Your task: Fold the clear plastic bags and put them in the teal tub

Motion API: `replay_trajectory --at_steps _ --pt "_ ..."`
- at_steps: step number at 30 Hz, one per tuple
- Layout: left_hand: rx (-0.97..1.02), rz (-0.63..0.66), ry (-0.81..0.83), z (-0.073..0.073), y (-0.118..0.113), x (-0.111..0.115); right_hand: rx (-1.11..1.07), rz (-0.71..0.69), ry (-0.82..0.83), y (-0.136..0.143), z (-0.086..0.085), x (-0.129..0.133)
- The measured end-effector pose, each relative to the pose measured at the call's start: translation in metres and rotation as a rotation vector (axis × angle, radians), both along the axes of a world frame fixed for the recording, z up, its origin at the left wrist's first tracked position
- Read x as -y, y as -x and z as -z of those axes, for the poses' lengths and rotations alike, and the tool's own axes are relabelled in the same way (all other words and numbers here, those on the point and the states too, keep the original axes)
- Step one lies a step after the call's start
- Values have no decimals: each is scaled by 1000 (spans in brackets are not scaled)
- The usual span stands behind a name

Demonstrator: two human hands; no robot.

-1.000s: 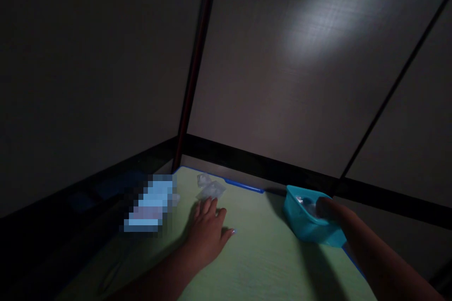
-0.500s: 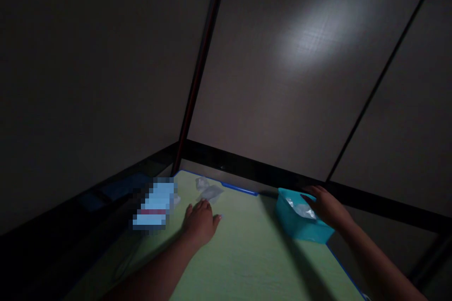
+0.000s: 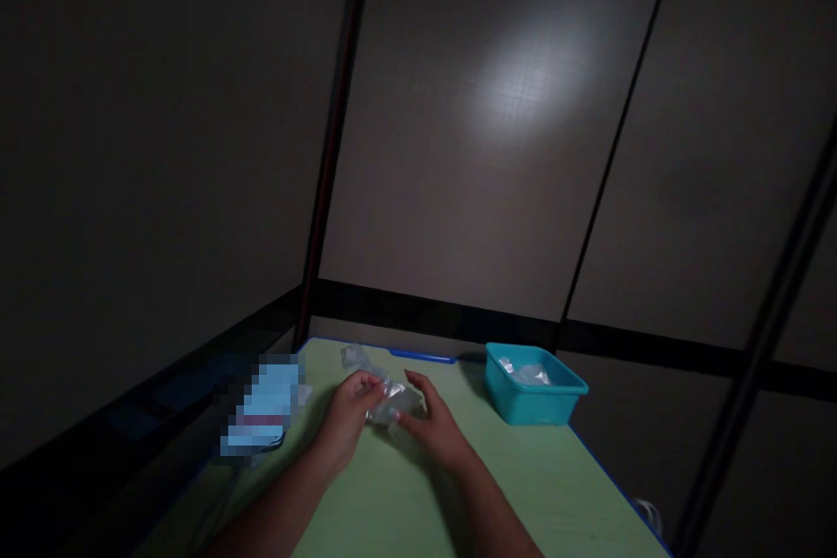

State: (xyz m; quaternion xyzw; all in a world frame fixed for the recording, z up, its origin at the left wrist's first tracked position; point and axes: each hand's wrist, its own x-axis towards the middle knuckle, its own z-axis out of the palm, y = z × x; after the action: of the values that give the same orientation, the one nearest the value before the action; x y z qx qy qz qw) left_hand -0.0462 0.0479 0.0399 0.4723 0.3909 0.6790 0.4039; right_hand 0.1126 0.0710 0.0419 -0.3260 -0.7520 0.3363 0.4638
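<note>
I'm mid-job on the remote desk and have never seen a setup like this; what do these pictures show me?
There is no robot: these are a person's bare hands. Every picture comes from one camera worn on the head, looking forward and down. On the green tabletop stands a turquoise basket with clear plastic inside; a crumpled clear piece lies near the far edge. The left hand pinches a plastic sheet; the right hand is spread at its other side.
</note>
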Motion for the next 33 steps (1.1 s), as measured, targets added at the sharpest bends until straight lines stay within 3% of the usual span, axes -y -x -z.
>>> replay_trajectory --at_steps 4,7,11,15,19,21,26,30,33 --pt "69 69 15 -2 -5 2 -193 -127 236 3 20 -7" --pt "11 43 44 1 -6 1 -320 -80 282 -3 24 -12" --pt "-60 -37 71 4 -5 -2 -271 -43 317 -7 24 -13" --pt "-36 -38 175 3 -8 -1 -229 -2 319 -7 25 -12" --pt "10 203 223 4 -14 4 -245 -34 306 -7 25 -12" --pt "5 265 201 5 -15 5 -211 -13 276 -8 22 -11" --pt "-110 199 127 9 -12 1 -201 20 86 -11 9 -4" --pt "-229 138 72 7 -11 1 -158 -105 138 -10 11 -2" --pt "-287 146 62 5 -11 4 -155 -54 137 -12 15 -6"
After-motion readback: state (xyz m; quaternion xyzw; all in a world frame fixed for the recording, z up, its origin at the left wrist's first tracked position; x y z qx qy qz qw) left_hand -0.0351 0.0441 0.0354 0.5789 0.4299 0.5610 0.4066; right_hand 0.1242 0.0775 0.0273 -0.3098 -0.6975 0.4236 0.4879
